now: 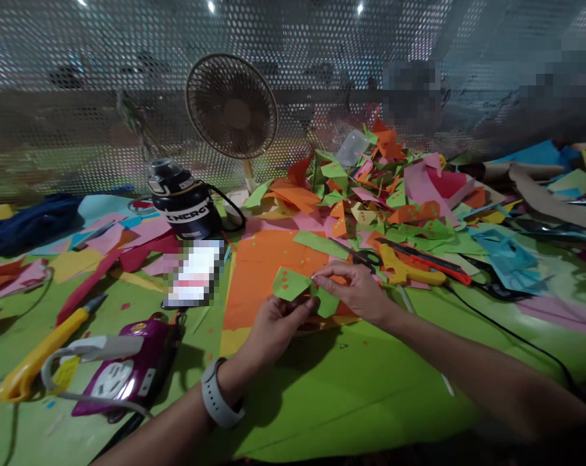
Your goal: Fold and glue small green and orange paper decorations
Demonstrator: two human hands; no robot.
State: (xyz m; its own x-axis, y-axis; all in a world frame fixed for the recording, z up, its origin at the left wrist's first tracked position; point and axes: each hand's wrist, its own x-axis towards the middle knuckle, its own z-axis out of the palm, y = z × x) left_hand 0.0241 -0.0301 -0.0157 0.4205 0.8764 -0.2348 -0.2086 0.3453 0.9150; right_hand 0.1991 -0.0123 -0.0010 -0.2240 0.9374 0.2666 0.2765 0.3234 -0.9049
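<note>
My left hand (276,327), with a pale watch strap (220,395) on its wrist, grips a folded green paper piece (292,283) between thumb and fingers. Small orange dots mark its upper face, and another green part (326,301) shows to the right. At its right corner, the thumb and fingertips of my right hand (354,289) are pinched together on the paper. Whether something tiny is also between them is too small to tell. Under both hands lie orange paper sheets (247,278) with a yellow sheet along the edge.
Cut paper scraps (341,184) pile up at the back right. Yellow glue gun (412,268), utility knife (433,260) and black scissors (368,257) lie right of the sheets. Leftward are a phone (196,272), bottle (189,207), purple power strip (123,369) and yellow-handled tool (45,353). A fan (235,113) stands behind.
</note>
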